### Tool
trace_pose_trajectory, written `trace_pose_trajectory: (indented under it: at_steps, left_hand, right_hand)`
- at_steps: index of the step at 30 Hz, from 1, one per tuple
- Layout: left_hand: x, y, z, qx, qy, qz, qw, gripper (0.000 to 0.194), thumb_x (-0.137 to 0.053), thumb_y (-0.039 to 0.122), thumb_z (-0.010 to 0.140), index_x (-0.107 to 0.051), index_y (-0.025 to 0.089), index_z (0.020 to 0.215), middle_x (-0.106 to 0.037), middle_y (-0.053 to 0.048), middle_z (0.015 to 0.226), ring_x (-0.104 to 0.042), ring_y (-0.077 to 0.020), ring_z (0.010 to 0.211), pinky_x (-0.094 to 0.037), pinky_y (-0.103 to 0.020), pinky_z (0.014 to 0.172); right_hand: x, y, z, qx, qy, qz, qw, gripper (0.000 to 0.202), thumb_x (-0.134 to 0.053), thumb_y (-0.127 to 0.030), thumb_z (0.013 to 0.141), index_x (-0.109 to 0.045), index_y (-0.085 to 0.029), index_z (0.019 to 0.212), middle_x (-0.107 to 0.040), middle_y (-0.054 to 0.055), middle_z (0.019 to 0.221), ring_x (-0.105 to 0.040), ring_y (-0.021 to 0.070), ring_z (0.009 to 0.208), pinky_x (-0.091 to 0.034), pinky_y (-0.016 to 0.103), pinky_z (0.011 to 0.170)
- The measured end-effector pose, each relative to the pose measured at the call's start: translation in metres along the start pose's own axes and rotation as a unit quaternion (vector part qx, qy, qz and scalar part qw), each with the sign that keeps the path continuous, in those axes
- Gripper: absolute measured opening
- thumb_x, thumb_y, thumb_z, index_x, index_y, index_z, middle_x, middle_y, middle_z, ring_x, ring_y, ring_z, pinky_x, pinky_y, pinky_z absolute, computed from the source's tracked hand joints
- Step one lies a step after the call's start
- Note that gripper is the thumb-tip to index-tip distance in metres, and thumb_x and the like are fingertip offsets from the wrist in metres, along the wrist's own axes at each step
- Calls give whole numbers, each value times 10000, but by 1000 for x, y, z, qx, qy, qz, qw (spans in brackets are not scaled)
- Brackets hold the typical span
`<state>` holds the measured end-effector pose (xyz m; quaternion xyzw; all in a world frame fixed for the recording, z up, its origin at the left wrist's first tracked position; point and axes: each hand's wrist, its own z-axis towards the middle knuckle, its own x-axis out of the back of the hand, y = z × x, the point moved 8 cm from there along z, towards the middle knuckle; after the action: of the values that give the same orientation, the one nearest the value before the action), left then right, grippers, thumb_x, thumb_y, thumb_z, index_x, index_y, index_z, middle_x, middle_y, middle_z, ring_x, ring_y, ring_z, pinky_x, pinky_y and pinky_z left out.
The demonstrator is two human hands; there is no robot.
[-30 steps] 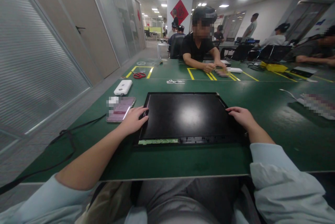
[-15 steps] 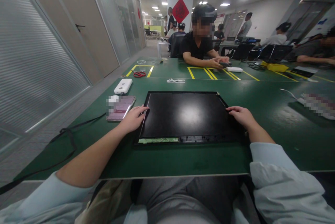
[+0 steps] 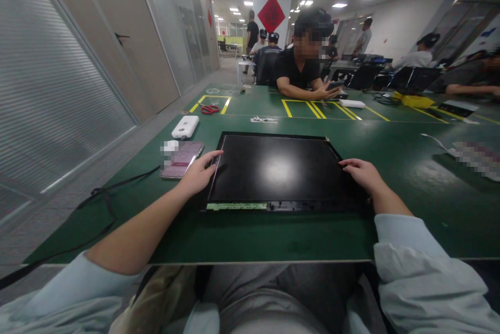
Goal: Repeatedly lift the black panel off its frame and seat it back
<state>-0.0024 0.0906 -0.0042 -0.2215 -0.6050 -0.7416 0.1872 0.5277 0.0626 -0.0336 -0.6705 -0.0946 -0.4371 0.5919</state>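
Observation:
A black flat display panel lies in front of me, a green circuit strip along its near edge. My left hand grips the panel's left edge, fingertips at the rim and the other fingers partly hidden at the side. On the opposite edge, my right hand has its thumb and fingers closed on the rim. Just left of my left hand is a phone in a pinkish colour, with a white power bank behind it.
Red-handled scissors and small white pieces lie farther back on the green table. A black strap runs along the left. At right sits a blurred-out white object with a cable. A person opposite holds a phone.
The panel's far and left edges appear slightly higher, and my left hand has shifted up a little with them. My right hand keeps its hold. The person opposite has tilted their phone up.

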Motion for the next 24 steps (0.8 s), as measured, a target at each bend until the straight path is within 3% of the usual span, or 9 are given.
trace_pose_trajectory:
  at_steps: [3, 7, 13, 24]
  left_hand:
    - [-3, -1, -1, 38, 5, -90, 995, 529, -601, 180, 786, -650, 164, 1312, -745, -100, 1209, -706, -321, 1094, -564, -490, 982]
    - [-6, -3, -5, 89, 26, -261, 961, 511, -660, 134, 733, -647, 199, 1240, -658, -95, 1400, -701, -278, 1119, -621, -400, 883]
    - [-6, -8, -6, 129, 59, -349, 926, 514, -714, 86, 665, -639, 201, 1161, -649, -101, 1402, -742, -219, 900, -622, -291, 628]
    - [-8, -14, -4, 153, 73, -404, 899, 583, -654, 48, 684, -587, 214, 1239, -704, -95, 1275, -740, -244, 1033, -634, -338, 783]
  right_hand:
    - [0, 1, 1, 1, 4, 1, 1000, 236, -637, -216, 649, -803, -232, 816, -724, 23, 711, -590, 180, 660, -414, 293, 622]
    - [1, -1, 0, 8, 11, 10, 1000, 234, -642, -214, 625, -803, -234, 793, -711, 19, 682, -571, 163, 624, -405, 273, 587]
    - [0, -1, -2, -6, 0, 7, 1000, 238, -636, -203, 651, -804, -223, 819, -706, 23, 689, -566, 158, 617, -408, 272, 592]
    - [-1, 3, 4, 13, 5, -3, 1000, 224, -653, -204, 645, -798, -227, 814, -696, 13, 673, -575, 159, 627, -423, 274, 618]
